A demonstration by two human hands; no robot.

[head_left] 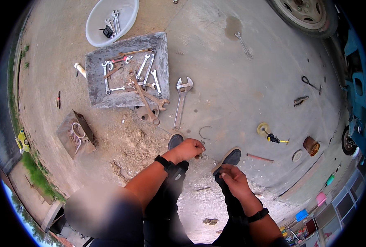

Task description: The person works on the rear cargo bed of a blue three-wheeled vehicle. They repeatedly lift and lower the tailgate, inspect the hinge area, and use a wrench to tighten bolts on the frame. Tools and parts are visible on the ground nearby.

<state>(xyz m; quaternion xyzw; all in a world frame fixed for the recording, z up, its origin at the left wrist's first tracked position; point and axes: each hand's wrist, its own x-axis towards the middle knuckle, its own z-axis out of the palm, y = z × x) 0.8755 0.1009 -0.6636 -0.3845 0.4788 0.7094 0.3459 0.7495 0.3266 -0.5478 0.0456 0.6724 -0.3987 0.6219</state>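
Note:
My left hand (pixel 188 150) is closed over the ground between my feet, its fingertips pressed together. Something small and dark seems to be at the tips, too small to name. My right hand (pixel 235 181) is curled shut above my right knee, near the shoe (pixel 228 159); whatever its fingers may hold is hidden. Beyond my left shoe a large adjustable wrench (pixel 182 101) lies on the concrete. A grey metal tray (pixel 96 82) beside it holds several wrenches, among them a rusty open-end wrench (pixel 144 97) that reaches over the near rim. A thin bent wire (pixel 204 132) lies just ahead of my hands.
A white basin (pixel 93 24) with wrenches stands behind the tray. To the left are a rusty box (pixel 65 133) and pliers (pixel 58 100). On the right lie a wrench (pixel 241 41), a red rod (pixel 260 158) and a rusty can (pixel 311 146); a vehicle wheel (pixel 304 14) stands farther off.

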